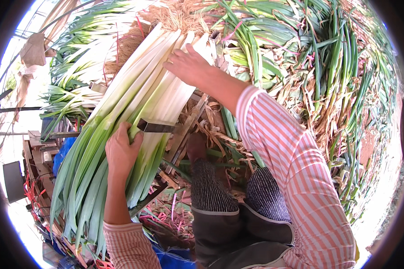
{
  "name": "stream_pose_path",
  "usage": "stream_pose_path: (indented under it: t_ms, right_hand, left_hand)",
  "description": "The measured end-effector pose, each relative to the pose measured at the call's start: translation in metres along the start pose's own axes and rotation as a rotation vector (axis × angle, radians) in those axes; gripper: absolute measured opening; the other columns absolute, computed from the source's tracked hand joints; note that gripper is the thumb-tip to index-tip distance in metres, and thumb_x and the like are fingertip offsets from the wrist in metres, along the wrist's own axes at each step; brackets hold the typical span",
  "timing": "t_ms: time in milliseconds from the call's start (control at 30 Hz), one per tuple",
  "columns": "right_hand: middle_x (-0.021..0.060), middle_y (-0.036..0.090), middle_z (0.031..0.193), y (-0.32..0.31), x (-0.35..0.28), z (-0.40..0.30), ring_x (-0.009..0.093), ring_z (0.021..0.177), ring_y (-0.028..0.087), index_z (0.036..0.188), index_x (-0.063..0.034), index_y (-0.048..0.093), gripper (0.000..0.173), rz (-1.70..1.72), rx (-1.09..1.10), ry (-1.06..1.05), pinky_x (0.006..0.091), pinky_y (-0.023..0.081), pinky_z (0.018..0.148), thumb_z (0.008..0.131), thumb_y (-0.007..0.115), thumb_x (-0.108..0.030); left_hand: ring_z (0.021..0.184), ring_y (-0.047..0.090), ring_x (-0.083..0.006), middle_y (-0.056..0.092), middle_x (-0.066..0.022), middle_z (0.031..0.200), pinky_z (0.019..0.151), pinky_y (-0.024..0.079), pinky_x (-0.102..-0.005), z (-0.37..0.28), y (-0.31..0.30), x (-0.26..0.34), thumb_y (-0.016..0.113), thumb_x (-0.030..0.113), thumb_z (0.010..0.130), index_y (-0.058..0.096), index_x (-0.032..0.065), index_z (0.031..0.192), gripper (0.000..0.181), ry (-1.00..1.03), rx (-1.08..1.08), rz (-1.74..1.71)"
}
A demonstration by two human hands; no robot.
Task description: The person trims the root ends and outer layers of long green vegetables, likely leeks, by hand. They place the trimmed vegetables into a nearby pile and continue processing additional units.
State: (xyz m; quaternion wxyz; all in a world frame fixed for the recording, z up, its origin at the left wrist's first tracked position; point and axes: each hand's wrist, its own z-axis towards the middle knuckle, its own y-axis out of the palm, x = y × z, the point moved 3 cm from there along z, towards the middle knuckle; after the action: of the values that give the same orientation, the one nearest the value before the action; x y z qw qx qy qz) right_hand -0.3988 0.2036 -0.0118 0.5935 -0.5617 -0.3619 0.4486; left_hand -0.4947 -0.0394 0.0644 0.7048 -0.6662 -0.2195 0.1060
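A row of large leeks or Welsh onions (134, 80) lies before me on a narrow stand, white shafts and roots away from me, green leaves hanging down to the left. My left hand (123, 144) has its thumb and fingers closed around a green stalk partway down the row. Just right of it, a square metal tube (156, 127) juts up over the stalks. Higher up, my right hand (188, 65) rests on the white shafts near the root end, fingers apart and slightly bent. Its palm side is hidden.
Bundled leeks (87, 57) with pink ties are stacked at the upper left. A heap of loose leaves and dry husks (289, 74) covers the right side. The stand's rail (188, 124) runs beside my legs. Pink tie scraps (175, 215) litter the ground.
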Motion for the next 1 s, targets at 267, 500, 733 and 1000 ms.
stream_pose_path:
  t_ms: [267, 500, 733, 1000]
  right_hand:
    - [0.0117, 0.068, 0.095, -0.018, 0.006, 0.042, 0.031, 0.095, 0.064, 0.095, -0.0065, 0.07, 0.027, 0.043, -0.276, 0.022, 0.0517, 0.041, 0.096, 0.075, 0.052, -0.004]
    - [0.0117, 0.068, 0.1, -0.02, 0.007, 0.037, 0.031, 0.094, 0.064, 0.094, -0.0087, 0.071, 0.03, 0.041, -0.363, 0.061, 0.042, 0.051, 0.078, 0.072, 0.051, -0.007]
    - [0.0108, 0.069, 0.097, -0.03, 0.008, 0.029, 0.031, 0.093, 0.064, 0.091, -0.0093, 0.071, 0.028, 0.076, -0.411, 0.078, 0.0405, 0.051, 0.077, 0.071, 0.052, -0.008]
    - [0.0095, 0.068, 0.102, -0.016, 0.007, 0.031, 0.027, 0.097, 0.064, 0.097, -0.0107, 0.072, 0.026, -0.032, -0.445, 0.092, 0.0429, 0.047, 0.081, 0.077, 0.056, -0.015]
  left_hand:
    - [0.067, 0.057, -0.039, 0.059, -0.0212, 0.074, 0.064, 0.043, -0.0456, 0.009, -0.002, -0.011, 0.065, 0.023, 0.082, 0.055, -0.0001, 0.096, 0.028, -0.036, -0.083, -0.147]
    - [0.069, 0.06, -0.035, 0.062, -0.0241, 0.08, 0.067, 0.045, -0.0418, 0.016, -0.005, -0.013, 0.067, 0.024, 0.08, 0.06, -0.0049, 0.103, 0.038, -0.094, -0.226, -0.185]
    - [0.082, 0.064, -0.0325, 0.065, -0.0244, 0.093, 0.078, 0.048, -0.0375, 0.017, -0.007, -0.015, 0.07, 0.029, 0.079, 0.06, -0.0079, 0.108, 0.048, -0.171, -0.337, -0.243]
    - [0.1, 0.061, -0.0376, 0.062, -0.0261, 0.107, 0.088, 0.046, -0.0394, 0.023, 0.002, -0.022, 0.069, 0.03, 0.079, 0.059, -0.0068, 0.111, 0.05, -0.084, -0.368, -0.215]
